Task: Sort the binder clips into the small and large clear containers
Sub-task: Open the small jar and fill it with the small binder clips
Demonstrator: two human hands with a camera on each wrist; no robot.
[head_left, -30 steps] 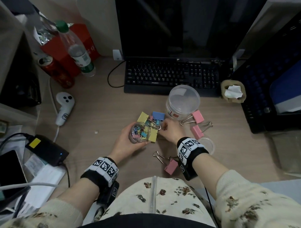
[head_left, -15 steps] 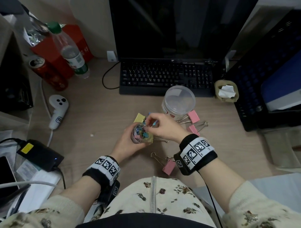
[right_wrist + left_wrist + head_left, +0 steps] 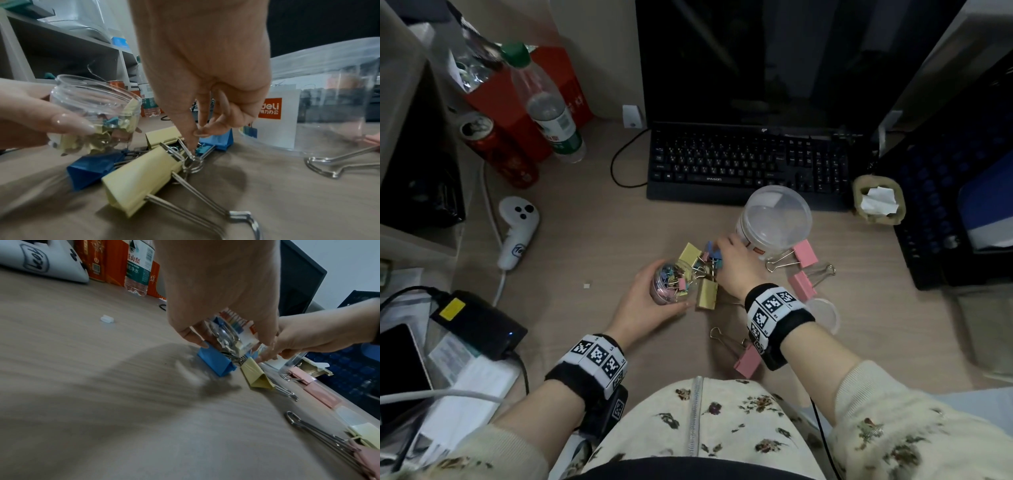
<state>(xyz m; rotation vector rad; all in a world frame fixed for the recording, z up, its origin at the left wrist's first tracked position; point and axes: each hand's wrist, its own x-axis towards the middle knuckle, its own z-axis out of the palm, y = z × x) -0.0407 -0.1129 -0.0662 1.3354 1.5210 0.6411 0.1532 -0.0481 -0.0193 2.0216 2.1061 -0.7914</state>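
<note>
My left hand [image 3: 650,303] grips the small clear jar [image 3: 669,282], tilted and part full of small coloured clips [image 3: 107,128]. Just right of it lies a pile of large clips: yellow [image 3: 707,294] [image 3: 144,177] and blue [image 3: 94,168] [image 3: 216,363]. My right hand [image 3: 732,263] hovers over the pile with curled fingers. Its index fingertip [image 3: 191,151] pokes among the wire handles beside a small teal clip [image 3: 202,148]; no grip shows. The large clear container [image 3: 774,219] [image 3: 329,100] stands behind, empty. Pink large clips [image 3: 804,253] [image 3: 803,286] [image 3: 748,361] lie loose.
A clear lid [image 3: 823,313] lies by my right wrist. A black keyboard [image 3: 750,164] sits behind the container, a paper-filled holder [image 3: 878,205] to its right. A white controller [image 3: 517,229], bottle [image 3: 548,109], red can [image 3: 496,150] and power adapter [image 3: 479,322] stand left.
My right hand went from the pile up over the jar's mouth, then back down to the pile by the large container. The left hand kept hold of the jar.
</note>
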